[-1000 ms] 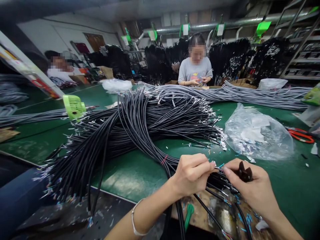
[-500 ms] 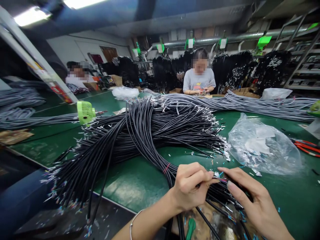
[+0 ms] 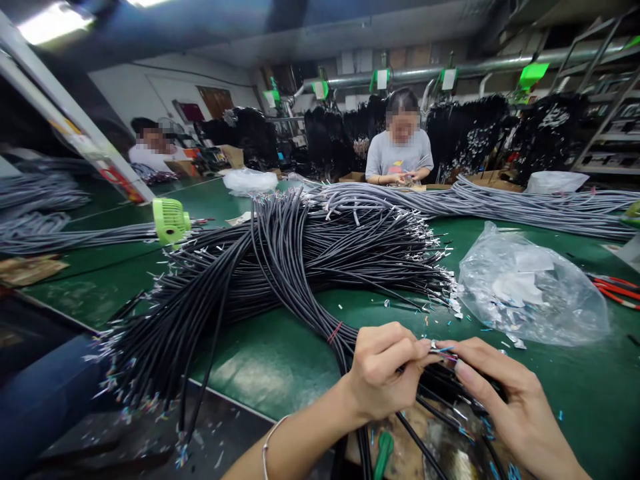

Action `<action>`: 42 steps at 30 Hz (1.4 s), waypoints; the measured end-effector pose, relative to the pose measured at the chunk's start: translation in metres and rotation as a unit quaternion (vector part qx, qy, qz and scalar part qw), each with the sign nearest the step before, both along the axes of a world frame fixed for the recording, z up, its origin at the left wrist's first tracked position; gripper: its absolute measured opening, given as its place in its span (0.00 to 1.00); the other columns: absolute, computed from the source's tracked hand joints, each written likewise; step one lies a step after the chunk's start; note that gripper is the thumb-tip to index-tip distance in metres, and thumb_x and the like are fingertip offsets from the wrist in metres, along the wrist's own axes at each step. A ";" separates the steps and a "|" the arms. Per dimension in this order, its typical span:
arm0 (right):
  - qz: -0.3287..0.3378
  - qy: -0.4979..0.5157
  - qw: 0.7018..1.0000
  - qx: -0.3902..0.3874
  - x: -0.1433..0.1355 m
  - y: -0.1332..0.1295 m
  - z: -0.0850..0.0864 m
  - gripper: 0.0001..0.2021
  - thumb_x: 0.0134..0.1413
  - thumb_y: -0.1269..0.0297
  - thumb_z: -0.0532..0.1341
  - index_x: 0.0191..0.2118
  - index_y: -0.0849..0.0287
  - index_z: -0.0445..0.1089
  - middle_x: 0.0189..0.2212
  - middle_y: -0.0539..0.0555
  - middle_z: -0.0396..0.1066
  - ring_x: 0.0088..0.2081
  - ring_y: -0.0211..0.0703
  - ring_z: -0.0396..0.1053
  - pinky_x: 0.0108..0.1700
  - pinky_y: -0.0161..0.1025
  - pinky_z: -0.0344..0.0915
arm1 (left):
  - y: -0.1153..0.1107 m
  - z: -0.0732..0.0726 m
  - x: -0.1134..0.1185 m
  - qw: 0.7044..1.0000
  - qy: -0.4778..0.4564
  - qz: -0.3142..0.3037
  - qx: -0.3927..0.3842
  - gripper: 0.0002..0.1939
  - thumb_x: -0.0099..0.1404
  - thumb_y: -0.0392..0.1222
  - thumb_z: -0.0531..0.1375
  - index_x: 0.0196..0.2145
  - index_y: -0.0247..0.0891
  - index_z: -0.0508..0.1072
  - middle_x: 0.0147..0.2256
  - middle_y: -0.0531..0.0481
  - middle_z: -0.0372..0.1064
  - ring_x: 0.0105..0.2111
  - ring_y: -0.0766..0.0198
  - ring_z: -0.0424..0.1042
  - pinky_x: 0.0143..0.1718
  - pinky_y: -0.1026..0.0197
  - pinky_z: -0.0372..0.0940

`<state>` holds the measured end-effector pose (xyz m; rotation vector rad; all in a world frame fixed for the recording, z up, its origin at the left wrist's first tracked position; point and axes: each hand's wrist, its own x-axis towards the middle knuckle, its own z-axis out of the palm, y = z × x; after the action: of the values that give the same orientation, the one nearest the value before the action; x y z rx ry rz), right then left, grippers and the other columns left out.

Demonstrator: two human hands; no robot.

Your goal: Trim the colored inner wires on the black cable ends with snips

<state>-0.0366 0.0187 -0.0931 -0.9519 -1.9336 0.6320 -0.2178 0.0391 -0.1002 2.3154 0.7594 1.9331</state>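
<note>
Hands, left hand (image 3: 383,373) and right hand (image 3: 505,397), still pinch the black cable's (image 3: 440,373) stripped end, barely shifted.

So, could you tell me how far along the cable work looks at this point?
Done: many black cables in the pile already show stripped, metal-tipped ends, and trimmings litter the green table. In hand: the left hand and right hand pinch the coloured wire ends of one cable. Left: how many cables remain unfinished cannot be told.
</note>
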 end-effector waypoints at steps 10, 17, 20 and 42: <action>0.007 0.016 0.999 -0.032 -0.003 0.002 -0.003 0.14 0.59 0.68 0.57 0.49 0.47 0.71 0.42 0.49 0.74 0.41 0.36 0.72 0.43 0.26 0.68 | 0.000 0.000 0.000 1.000 0.009 0.001 0.003 0.05 0.57 0.28 0.62 0.26 0.32 0.69 0.21 0.50 0.68 0.20 0.71 0.65 0.21 0.68 0.60; 0.002 0.020 0.999 -0.034 -0.001 0.002 -0.003 0.14 0.58 0.67 0.57 0.48 0.48 0.72 0.41 0.50 0.74 0.40 0.35 0.72 0.43 0.25 0.67 | 0.000 -0.002 0.001 1.000 0.010 0.014 0.015 0.05 0.56 0.27 0.62 0.26 0.32 0.69 0.21 0.51 0.67 0.20 0.71 0.65 0.21 0.69 0.60; -0.001 0.015 0.999 -0.029 -0.001 0.001 -0.002 0.14 0.58 0.67 0.58 0.48 0.47 0.72 0.40 0.49 0.74 0.40 0.34 0.72 0.42 0.25 0.67 | 0.000 -0.003 0.001 1.000 0.011 0.018 0.016 0.05 0.55 0.26 0.62 0.26 0.32 0.69 0.21 0.51 0.67 0.19 0.71 0.65 0.21 0.68 0.60; -0.048 0.024 0.998 -0.036 -0.004 0.001 -0.009 0.11 0.57 0.64 0.59 0.44 0.54 0.75 0.38 0.53 0.74 0.37 0.40 0.72 0.39 0.30 0.70 | -0.001 -0.001 0.001 0.998 0.046 0.049 0.014 0.03 0.57 0.27 0.60 0.29 0.32 0.71 0.24 0.50 0.69 0.22 0.70 0.67 0.23 0.68 0.63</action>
<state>-0.0405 0.0201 -0.1017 -1.0597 -1.8214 0.6666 -0.2168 0.0384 -0.1015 2.4431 0.8743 1.8985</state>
